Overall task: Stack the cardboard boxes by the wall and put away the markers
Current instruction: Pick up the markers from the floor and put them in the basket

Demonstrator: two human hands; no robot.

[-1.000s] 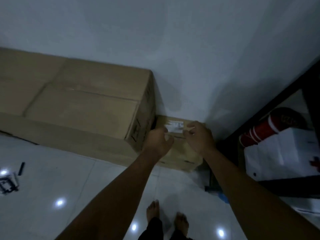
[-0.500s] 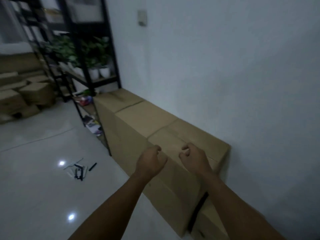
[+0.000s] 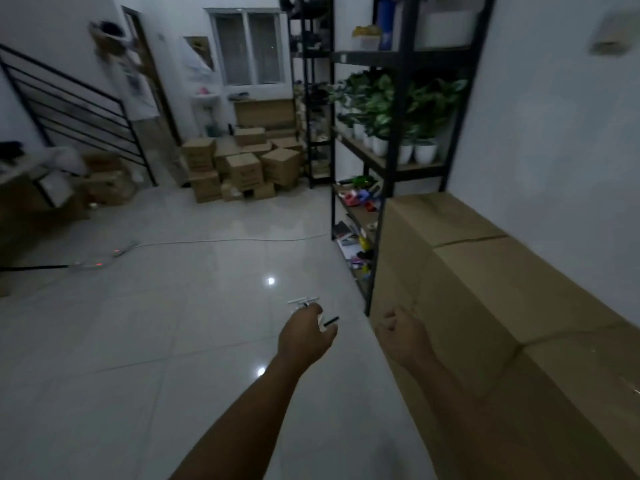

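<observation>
A row of large brown cardboard boxes (image 3: 491, 292) runs along the white wall on the right. Several markers (image 3: 304, 301) lie loose on the white tile floor ahead, partly hidden behind my left hand (image 3: 304, 336); one black marker (image 3: 330, 321) shows beside it. Both arms reach forward over the floor. My left hand hangs with fingers loosely curled and holds nothing. My right hand (image 3: 401, 336) is beside the front face of the boxes, fingers also loosely curled and empty.
A black metal shelf (image 3: 388, 188) with potted plants and small items stands beyond the boxes. A pile of smaller cardboard boxes (image 3: 242, 168) sits at the far wall. A white cable (image 3: 221, 241) crosses the floor. A stair railing (image 3: 76, 109) is at the left.
My view has swung left from the small box at the wall's corner to the open room. Both hands left that box and now hang empty over the floor near the markers.
</observation>
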